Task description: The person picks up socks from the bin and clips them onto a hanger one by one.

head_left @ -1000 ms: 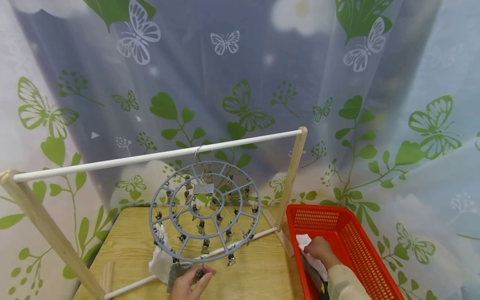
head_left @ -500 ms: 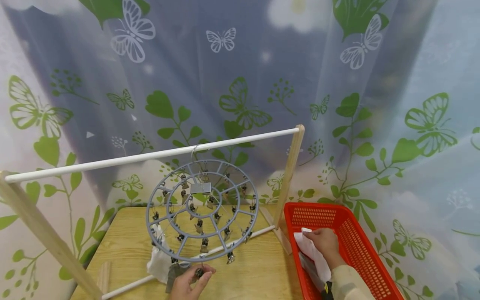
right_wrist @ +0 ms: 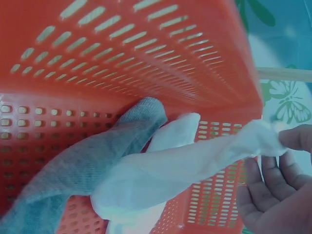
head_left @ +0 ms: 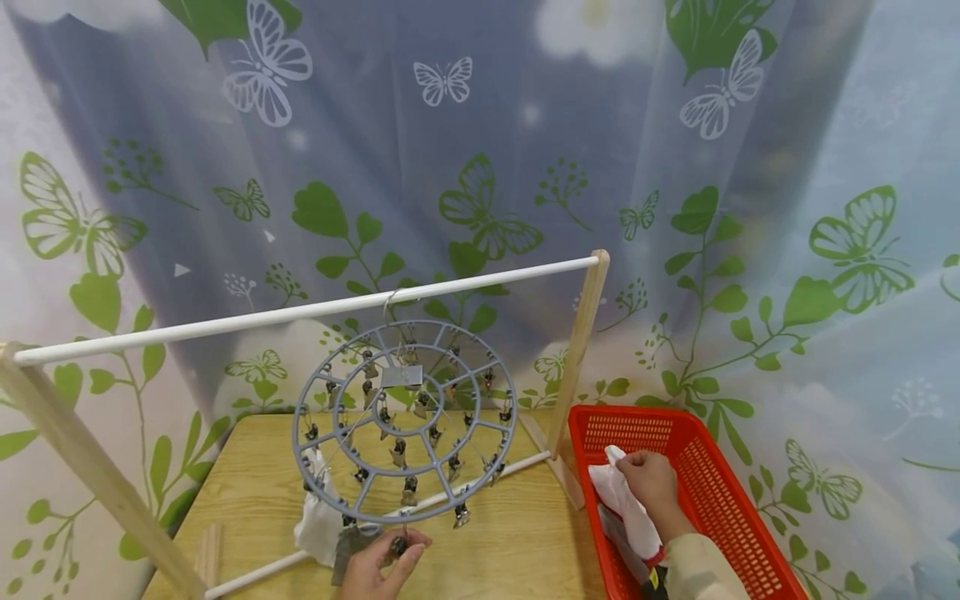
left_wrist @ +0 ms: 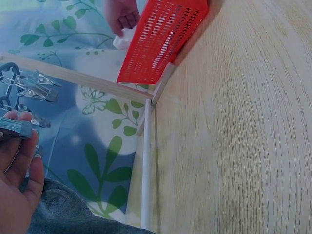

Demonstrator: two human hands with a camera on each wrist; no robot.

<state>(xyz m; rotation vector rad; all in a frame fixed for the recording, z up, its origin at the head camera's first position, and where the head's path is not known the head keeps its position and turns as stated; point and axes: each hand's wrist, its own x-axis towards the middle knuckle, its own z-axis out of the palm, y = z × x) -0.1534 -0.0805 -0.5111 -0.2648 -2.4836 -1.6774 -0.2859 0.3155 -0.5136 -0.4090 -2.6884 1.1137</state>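
Note:
A grey round clip hanger (head_left: 406,421) hangs from the rack's white bar. At its near edge my left hand (head_left: 378,571) pinches a hanging clip (head_left: 398,546). A grey sock-like cloth (head_left: 347,552) hangs just left of that hand, with a white cloth (head_left: 317,529) beyond it. Over the red basket (head_left: 693,417), my right hand (head_left: 654,490) pinches one end of a white sock (right_wrist: 151,178) between thumb and fingers; the rest slopes down into the basket. Under it lie another white piece (right_wrist: 178,130) and a grey sock (right_wrist: 87,163).
The wooden rack has a white top bar (head_left: 300,315), a lower white rod (left_wrist: 146,170) and slanted wooden posts (head_left: 581,350). It stands on a wood-grain table (head_left: 502,542). The basket is right of the rack's foot. A patterned curtain (head_left: 525,125) hangs behind.
My right hand has lifted the white sock's end slightly up and to the right, and more of the sock shows. My left hand stays on the clip. The head view shifted slightly.

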